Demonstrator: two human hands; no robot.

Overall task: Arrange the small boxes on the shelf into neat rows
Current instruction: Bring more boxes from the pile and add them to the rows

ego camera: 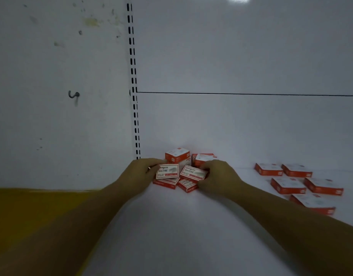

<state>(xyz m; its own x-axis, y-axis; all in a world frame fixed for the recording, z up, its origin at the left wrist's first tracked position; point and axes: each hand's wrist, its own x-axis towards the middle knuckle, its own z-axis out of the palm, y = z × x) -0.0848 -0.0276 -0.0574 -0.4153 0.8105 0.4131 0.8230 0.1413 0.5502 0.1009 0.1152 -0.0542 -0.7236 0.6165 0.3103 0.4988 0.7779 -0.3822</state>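
A white wall fills most of my view, split by a slotted upright, and the white shelf runs out below it with a yellow strip at its left edge. Well to the right, five loose boxes lie flat, roughly lined up but skewed and gapped. The main pile sits at the back of the shelf just right of the upright, some boxes stacked, others lying under the two in hand.

Both arms reach to the pile. The left hand holds the left box by its left edge, face tipped toward me. The right hand holds the right box by its right edge, tilted and touching its neighbour. The fingers of each hand curl round the box edge in a pinch, though the tips are mostly hidden behind the cardboard.

I judge the job to be in its early part. To do this step well I would lift each box clear of those beneath, turn it flat with the label one way, set it square to the wall, then slide it until the sides touch. The light cardboard should shift easily, so a loose nudge could knock the stack behind.
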